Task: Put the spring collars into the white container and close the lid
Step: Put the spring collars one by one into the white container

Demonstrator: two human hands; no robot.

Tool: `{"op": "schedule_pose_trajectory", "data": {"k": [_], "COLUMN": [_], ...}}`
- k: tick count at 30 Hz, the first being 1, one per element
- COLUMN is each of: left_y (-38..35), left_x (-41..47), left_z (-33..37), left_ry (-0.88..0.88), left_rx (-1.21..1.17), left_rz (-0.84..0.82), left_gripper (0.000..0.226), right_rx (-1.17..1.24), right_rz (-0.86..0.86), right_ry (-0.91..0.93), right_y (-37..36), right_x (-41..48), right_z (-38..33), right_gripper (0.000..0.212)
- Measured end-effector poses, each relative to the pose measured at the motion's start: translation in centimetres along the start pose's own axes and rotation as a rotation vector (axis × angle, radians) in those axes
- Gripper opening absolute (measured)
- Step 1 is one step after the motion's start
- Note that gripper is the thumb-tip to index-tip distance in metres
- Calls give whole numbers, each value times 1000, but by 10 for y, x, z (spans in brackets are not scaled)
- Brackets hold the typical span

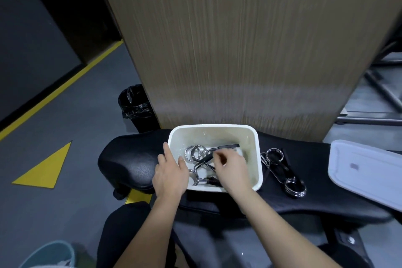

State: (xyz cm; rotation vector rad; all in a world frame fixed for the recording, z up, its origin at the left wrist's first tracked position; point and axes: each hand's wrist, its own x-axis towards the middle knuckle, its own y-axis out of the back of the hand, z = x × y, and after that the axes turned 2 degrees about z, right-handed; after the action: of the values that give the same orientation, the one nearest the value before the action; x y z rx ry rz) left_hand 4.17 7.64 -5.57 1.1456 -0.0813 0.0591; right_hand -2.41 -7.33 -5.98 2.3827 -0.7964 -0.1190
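A white container (254,137) is sitting open on a black padded bench (130,159) in the lower middle of the frame, right in front of a tall wood-grain panel (239,39). The person's left hand (171,172) is resting on the container's left rim, fingers loosely spread and gripping nothing. The right hand (231,168) is reaching down inside, its fingertips pinched narrowly at the black handle of a spring collar (195,152) lying on the bottom; whether it is really holding it I cannot tell. Two more spring collars (282,169) are lying on the bench just right of the container. The white lid (365,172) is resting at the right edge, with a small grey mark too blurred to read. A black-lined bin (136,104) is standing at middle left, and yellow floor markings (43,167) are showing lower left.
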Motion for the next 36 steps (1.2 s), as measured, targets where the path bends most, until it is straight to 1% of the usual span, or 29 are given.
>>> {"op": "schedule_pose_trajectory", "data": {"k": [2, 4, 7, 9, 11, 14, 16, 18, 23, 25, 28, 33, 36], "left_y": [-1, -2, -7, -10, -13, -15, -15, -14, -9, -8, -6, -7, -7], "left_x": [8, 18, 31, 34, 33, 34, 34, 33, 30, 29, 28, 29, 29], "left_z": [4, 9, 10, 7, 5, 6, 6, 7, 9, 10, 10, 10, 10], "left_ry": [9, 15, 20, 28, 32, 25, 20, 24, 32, 32, 40, 28, 33], "left_rx": [8, 11, 16, 18, 20, 15, 18, 28, 47, 44, 40, 44, 48], "left_rz": [-22, -46, -60, -58, -55, -46, -44, -39, -32, -32, -34, -24, -22], "left_gripper": [66, 64, 60, 58, 56, 56, 56, 56, 55, 54, 53, 52, 53], "right_rx": [217, 293, 221, 122, -36, -319, -488, -592, -739, -730, -644, -346, -73], "right_rz": [167, 261, 416, 456, 392, 131, -1, -30, -3, 18, 83, 320, 447], "right_ry": [108, 153, 143, 47, -104, -283, -328, -309, -264, -272, -263, -286, -331], "right_y": [16, 31, 58, 77, 90, 95, 92, 89, 83, 85, 86, 94, 110], "right_x": [-6, -7, 2, 12, 23, 29, 26, 25, 30, 33, 31, 25, 28], "right_z": [-6, -3, 16, 40, 70, 107, 119, 123, 123, 124, 122, 117, 100], "right_gripper": [13, 14, 15, 16, 24, 42, 48, 43, 25, 24, 24, 19, 24]}}
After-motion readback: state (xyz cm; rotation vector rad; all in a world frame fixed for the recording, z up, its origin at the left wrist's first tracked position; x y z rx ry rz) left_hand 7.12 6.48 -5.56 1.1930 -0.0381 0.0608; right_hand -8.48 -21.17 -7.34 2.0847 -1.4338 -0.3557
